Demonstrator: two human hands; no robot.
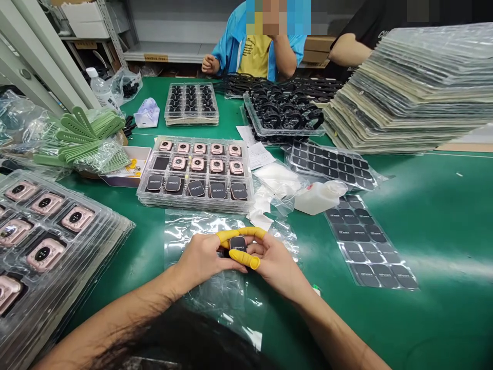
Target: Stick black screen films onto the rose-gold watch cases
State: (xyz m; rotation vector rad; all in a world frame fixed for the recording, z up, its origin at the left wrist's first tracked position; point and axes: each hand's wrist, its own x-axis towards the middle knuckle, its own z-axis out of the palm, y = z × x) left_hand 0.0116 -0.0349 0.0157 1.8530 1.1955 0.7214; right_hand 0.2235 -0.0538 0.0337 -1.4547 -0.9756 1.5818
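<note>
Between both hands is a small smartwatch case [238, 244], its dark face with white lettering turned up. My left hand [206, 254] grips it from the left, with a yellow finger cot on one finger. On the other side my right hand [271, 257] closes round it, yellow cots on its thumb and a finger. Clear plastic bags [227, 308] lie under the hands. Just beyond stands a clear tray [196, 205] of watch cases; its front row shows lettered dark faces, and the rows behind show pink backs. One slot in it shows no pink case.
Stacked trays of pink watch cases [77, 218] stand at left, near green straps [88, 133]. To the right are a white bottle [319, 197], a lettered film sheet [372, 246] and a tall tray stack [408, 97]. Across the table sits a person [254, 51] behind black straps [285, 110].
</note>
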